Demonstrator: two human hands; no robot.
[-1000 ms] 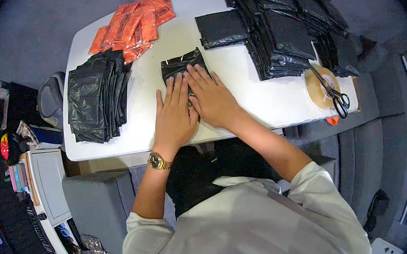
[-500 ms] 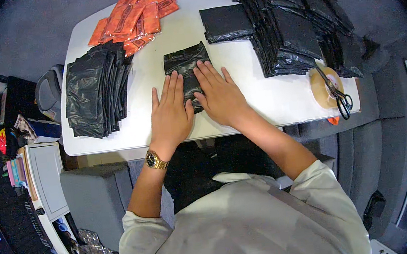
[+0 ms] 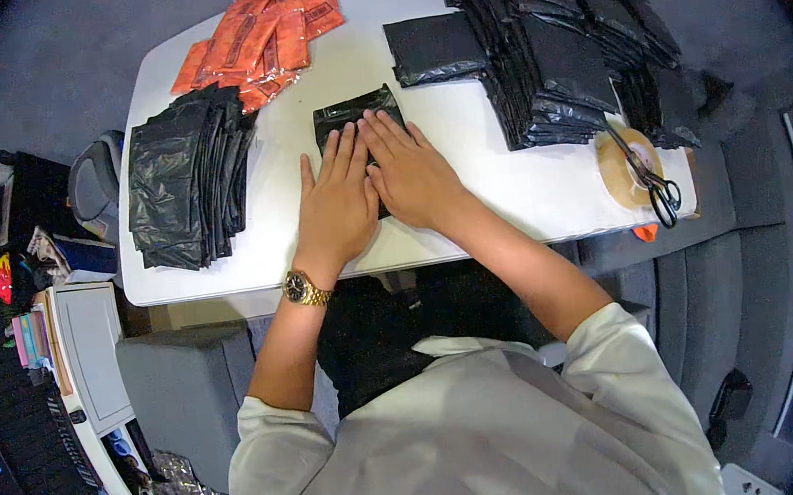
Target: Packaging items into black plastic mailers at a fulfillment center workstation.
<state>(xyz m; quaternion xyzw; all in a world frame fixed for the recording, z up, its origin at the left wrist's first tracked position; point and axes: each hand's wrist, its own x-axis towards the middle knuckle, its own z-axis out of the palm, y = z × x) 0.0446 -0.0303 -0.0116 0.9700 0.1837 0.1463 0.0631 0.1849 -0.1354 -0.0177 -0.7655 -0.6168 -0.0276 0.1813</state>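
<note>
A black plastic bag [image 3: 342, 115] lies flat on the white table [image 3: 287, 231] in front of me. Both my palms rest on it and cover most of its middle and near part. My left hand [image 3: 338, 205] lies flat with its fingers stretched forward and the thumb against my other hand. Beside it, my right hand [image 3: 415, 179] is also flat, fingers pointing ahead. The fingertips of the two hands nearly meet near the bag's far end. Neither hand grips anything.
Left stands a stack of black plastic bags [image 3: 175, 190], with orange packets [image 3: 260, 38] behind. More black bags [image 3: 552, 64] are piled at the right, one [image 3: 435, 48] jutting out beside them. A tape roll [image 3: 618, 178] and scissors [image 3: 653, 181] lie near the right edge.
My two hands have drawn closer together over the black bag, the right one shifting left. Both have slid slightly forward. The stacks have not moved on the table.
</note>
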